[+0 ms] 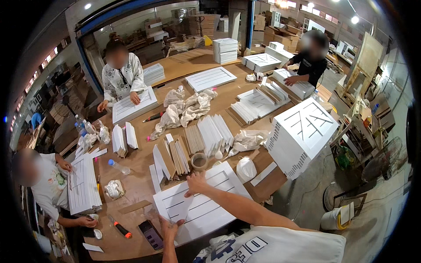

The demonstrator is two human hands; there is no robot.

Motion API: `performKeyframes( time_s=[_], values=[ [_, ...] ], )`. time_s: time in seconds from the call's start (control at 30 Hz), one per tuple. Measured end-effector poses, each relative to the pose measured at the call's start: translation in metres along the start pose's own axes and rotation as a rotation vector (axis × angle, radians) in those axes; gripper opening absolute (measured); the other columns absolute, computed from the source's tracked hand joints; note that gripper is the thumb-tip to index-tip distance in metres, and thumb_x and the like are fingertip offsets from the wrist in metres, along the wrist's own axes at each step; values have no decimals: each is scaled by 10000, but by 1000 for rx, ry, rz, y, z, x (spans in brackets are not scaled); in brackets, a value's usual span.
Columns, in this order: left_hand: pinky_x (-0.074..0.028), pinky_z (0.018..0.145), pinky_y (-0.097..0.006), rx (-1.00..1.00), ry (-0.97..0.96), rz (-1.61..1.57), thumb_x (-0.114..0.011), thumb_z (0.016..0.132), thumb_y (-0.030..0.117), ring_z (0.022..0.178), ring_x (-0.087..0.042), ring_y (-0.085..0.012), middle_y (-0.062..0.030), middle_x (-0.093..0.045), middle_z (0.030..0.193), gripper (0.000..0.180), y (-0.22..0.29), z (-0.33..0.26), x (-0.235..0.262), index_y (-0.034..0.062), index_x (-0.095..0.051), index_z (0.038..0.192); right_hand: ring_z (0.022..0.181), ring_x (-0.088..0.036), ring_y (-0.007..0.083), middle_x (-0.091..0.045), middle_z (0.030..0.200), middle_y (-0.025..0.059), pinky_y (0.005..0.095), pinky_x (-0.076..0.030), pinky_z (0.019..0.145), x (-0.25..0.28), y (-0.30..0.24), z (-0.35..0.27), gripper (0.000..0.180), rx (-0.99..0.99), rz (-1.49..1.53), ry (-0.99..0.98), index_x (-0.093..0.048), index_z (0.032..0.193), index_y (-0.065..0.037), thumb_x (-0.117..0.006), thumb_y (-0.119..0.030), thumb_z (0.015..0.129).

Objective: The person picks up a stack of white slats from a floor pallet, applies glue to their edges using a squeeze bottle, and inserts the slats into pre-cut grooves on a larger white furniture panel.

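**Slat going onto the white panel**

Both hands pinch a thin white slat (184,209): right hand (195,185) clamped at far end, left hand (169,226) at near end, over white slatted panel (219,210) on table (131,184). Prob best w/ slat kept flat, square to the grooves.

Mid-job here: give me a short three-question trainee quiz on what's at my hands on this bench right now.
1. True or false: the left hand rests on the tape roll.
2. What do both hands hold? A) white slat B) water bottle C) rag
3. What lies under the right hand?

Key: 1 false, it is at the slat's near end. 2 A. 3 The white slotted panel.
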State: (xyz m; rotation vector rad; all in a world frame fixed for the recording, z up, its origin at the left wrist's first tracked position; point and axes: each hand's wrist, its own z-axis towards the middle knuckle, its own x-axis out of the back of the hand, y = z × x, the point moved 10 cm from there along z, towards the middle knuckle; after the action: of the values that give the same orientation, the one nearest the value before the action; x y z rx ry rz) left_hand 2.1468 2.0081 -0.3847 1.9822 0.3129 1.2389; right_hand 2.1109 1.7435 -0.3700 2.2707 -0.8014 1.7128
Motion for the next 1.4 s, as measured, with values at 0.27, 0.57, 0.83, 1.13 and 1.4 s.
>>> performKeyframes(
  time_s=[0.27, 0.57, 0.83, 1.13, 1.4],
  values=[
    [-408, 982, -424, -34, 36, -10, -933, 508, 372, 1171, -495, -409, -278, -508, 1265, 1089, -3, 1, 8, -81, -365, 1319, 1162, -508, 331, -599, 1147, 139, 612, -300, 956, 1, -8, 3, 917, 15, -6, 17, -576, 1162, -72, -744, -722, 537],
    [-509, 844, -435, 58, -115, 364, -888, 552, 478, 1005, -620, -405, -265, -626, 1071, 945, -2, 6, 2, -54, -493, 1226, 1251, -459, 330, -560, 1272, 141, 671, -195, 1050, -5, -7, 4, 973, -23, -23, -79, -532, 1235, -62, -755, -711, 545],
    [-421, 1003, -466, -32, -203, 396, -844, 499, 621, 1238, -448, -429, -304, -450, 1317, 1190, 6, 14, 4, -62, -376, 1355, 1247, -472, 312, -578, 1257, 126, 715, -179, 1019, 2, -10, 6, 954, -10, -40, -89, -568, 1223, -78, -751, -726, 547],
    [-72, 1066, -721, -240, -246, 628, -763, 300, 806, 1381, 64, -585, -295, 74, 1553, 1612, 39, 76, -31, 50, -40, 1527, 1254, -471, 334, -567, 1273, 152, 695, -235, 1022, -4, -6, 8, 1027, -25, -38, -61, -530, 1253, -36, -764, -727, 530],
    [-20, 1030, -777, -198, -378, 649, -824, 281, 730, 1458, 60, -401, -167, 19, 1596, 1628, 69, 84, -43, 94, 0, 1533, 1233, -488, 365, -571, 1272, 178, 678, -246, 1007, 3, -10, 6, 973, -1, -13, -82, -576, 1202, -20, -802, -667, 511]
  ],
)
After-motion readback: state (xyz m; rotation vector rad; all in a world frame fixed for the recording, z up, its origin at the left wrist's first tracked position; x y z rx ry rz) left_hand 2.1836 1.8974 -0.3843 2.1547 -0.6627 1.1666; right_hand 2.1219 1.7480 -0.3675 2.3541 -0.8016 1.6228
